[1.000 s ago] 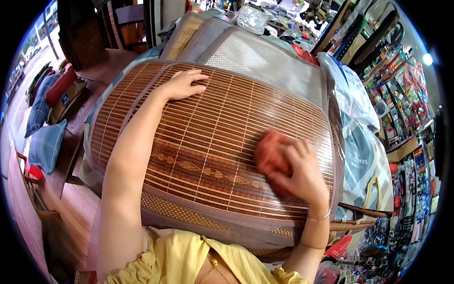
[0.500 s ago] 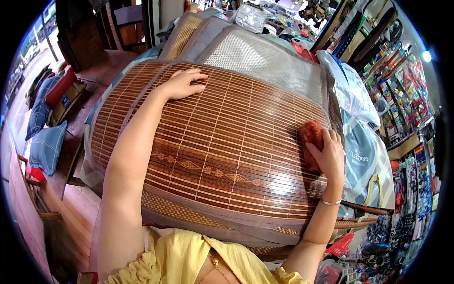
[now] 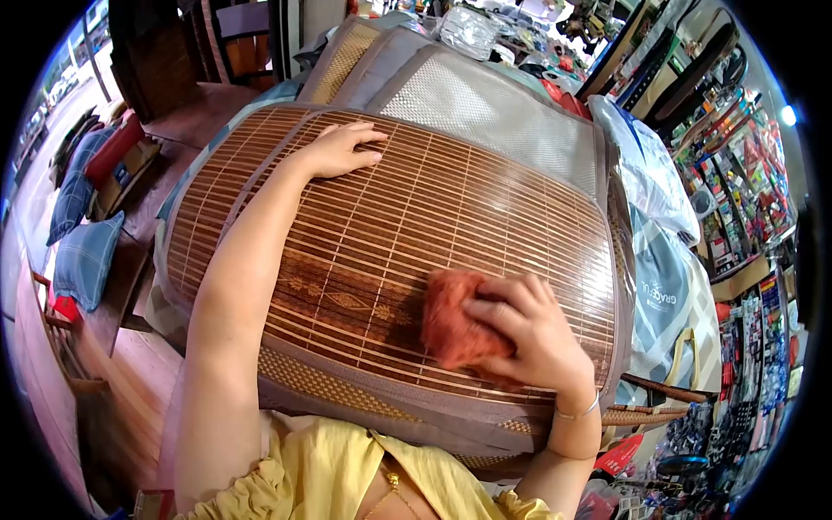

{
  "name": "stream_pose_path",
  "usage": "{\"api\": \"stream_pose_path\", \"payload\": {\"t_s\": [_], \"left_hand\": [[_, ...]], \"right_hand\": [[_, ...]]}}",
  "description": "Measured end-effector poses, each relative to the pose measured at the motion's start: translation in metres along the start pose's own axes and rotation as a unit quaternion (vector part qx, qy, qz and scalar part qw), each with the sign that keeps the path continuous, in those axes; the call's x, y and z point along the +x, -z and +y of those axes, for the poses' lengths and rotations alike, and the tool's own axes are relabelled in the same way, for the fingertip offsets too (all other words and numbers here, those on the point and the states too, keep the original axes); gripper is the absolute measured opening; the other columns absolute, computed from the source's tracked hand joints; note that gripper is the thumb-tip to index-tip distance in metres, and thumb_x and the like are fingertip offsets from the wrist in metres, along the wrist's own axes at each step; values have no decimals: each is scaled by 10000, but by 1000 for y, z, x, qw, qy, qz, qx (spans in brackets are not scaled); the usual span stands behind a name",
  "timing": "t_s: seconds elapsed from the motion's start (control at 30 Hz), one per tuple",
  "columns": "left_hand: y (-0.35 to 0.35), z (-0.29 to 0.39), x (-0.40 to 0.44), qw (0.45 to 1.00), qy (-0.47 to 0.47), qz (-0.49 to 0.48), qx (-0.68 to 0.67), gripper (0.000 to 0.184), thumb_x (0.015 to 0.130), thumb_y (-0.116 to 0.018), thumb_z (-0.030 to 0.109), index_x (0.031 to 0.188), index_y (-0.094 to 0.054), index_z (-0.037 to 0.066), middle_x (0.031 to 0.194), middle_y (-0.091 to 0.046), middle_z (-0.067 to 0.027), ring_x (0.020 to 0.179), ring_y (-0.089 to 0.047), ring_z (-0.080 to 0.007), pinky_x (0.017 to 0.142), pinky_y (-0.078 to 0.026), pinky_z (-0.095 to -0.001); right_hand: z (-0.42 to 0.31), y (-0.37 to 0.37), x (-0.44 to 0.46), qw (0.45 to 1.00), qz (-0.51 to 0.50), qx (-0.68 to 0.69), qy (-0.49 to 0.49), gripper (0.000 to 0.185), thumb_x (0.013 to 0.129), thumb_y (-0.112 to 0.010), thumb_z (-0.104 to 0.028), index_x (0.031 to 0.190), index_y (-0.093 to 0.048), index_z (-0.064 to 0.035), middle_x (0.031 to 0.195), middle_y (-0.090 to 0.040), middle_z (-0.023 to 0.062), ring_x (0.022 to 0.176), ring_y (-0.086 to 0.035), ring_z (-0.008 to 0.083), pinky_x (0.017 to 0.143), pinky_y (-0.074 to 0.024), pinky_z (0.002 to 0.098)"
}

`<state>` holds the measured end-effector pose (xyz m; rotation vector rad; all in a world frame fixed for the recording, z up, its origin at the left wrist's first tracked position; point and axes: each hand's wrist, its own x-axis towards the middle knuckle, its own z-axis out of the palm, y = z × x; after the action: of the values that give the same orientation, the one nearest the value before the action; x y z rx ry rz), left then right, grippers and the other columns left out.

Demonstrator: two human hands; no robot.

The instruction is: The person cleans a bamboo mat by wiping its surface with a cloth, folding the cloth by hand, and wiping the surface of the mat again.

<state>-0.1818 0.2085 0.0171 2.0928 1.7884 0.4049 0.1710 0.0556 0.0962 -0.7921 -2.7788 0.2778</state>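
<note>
A brown slatted bamboo mat (image 3: 416,217) with a grey fabric border lies on a stack in front of me. My left hand (image 3: 345,149) rests on its far left part, fingers stretched out and holding nothing. Over the near right part of the mat, my right hand (image 3: 529,334) grips a fuzzy red-orange cloth (image 3: 455,316), pressed against the slats. The cloth covers part of the patterned band. A bracelet circles my right wrist.
Silvery woven mats (image 3: 485,113) lie beyond the bamboo one. At right are plastic-wrapped packages (image 3: 641,165), a grey-blue bag (image 3: 663,295) and shelves of small goods (image 3: 745,182). Blue plaid cushions (image 3: 87,260) sit on a bench at left.
My right hand has moved left and toward me across the mat with the cloth, from the right edge onto the patterned band. My left hand has stayed in place.
</note>
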Motion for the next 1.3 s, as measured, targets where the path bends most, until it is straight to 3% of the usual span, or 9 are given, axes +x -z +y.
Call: {"api": "stream_pose_path", "payload": {"t_s": [0.17,0.27,0.37,0.57,0.73,0.83,1.1,1.23,1.3], "left_hand": [[-1,-4,1,999,-35,6,5,564,926,-527,503,1410,-466,221,1534,-309,-120,1418,-276,-308,1169,-173,-452],[-1,-5,2,999,-36,8,13,565,926,-524,506,1410,-466,221,1533,-311,-120,1418,-280,-302,1170,-172,-449],[-1,-6,2,999,-46,6,12,569,923,-528,508,1410,-465,220,1531,-315,-117,1420,-277,-293,1170,-170,-447],[0,-5,1,999,-41,3,6,574,924,-514,524,1408,-466,219,1537,-304,-108,1428,-257,-286,1176,-154,-449],[1,-1,-1,1000,-23,-2,3,574,929,-502,536,1408,-465,222,1543,-293,-105,1428,-251,-302,1176,-155,-452],[0,-1,0,1000,-12,-5,14,572,929,-510,527,1416,-457,231,1546,-288,-101,1430,-243,-318,1172,-169,-460],[-1,-5,2,999,-35,4,7,570,926,-514,521,1410,-464,224,1540,-298,-109,1429,-254,-299,1173,-162,-455],[-2,-7,4,999,-41,2,8,573,924,-518,522,1410,-464,222,1537,-304,-110,1428,-256,-298,1174,-158,-451],[-2,-7,4,999,-36,5,6,575,923,-521,521,1410,-463,221,1537,-305,-110,1428,-257,-297,1175,-157,-451]], "right_hand": [[59,4,-17,968,115,-132,-181,462,693,-780,-214,1086,-618,-33,1075,-592,143,1021,-528,334,907,-443,423],[87,13,-36,909,114,-237,-322,420,765,-738,-244,1082,-600,-4,1040,-589,151,993,-541,337,865,-443,435],[93,9,-40,885,96,-288,-353,444,770,-752,-244,1125,-592,-31,1078,-592,141,1022,-540,314,900,-451,410],[20,-1,-4,988,59,-116,-79,547,700,-784,-278,1181,-616,-80,1187,-571,136,1062,-510,321,929,-416,432],[-16,-13,1,996,-31,12,78,568,644,-788,-282,1186,-651,-180,1229,-549,56,1141,-484,302,943,-391,469],[-1,-7,3,999,-1,-3,39,593,677,-789,-243,1237,-614,-157,1238,-547,82,1126,-486,307,934,-381,442],[91,6,-34,902,102,-229,-352,505,811,-714,-227,1259,-558,-54,1231,-564,146,1145,-507,342,981,-392,454],[78,0,-29,911,81,-252,-317,513,830,-703,-227,1284,-540,-52,1292,-548,138,1184,-497,322,1012,-386,456],[63,-10,-19,964,89,-165,-190,567,781,-741,-223,1284,-541,-53,1303,-536,148,1191,-479,342,1036,-372,465]]}}
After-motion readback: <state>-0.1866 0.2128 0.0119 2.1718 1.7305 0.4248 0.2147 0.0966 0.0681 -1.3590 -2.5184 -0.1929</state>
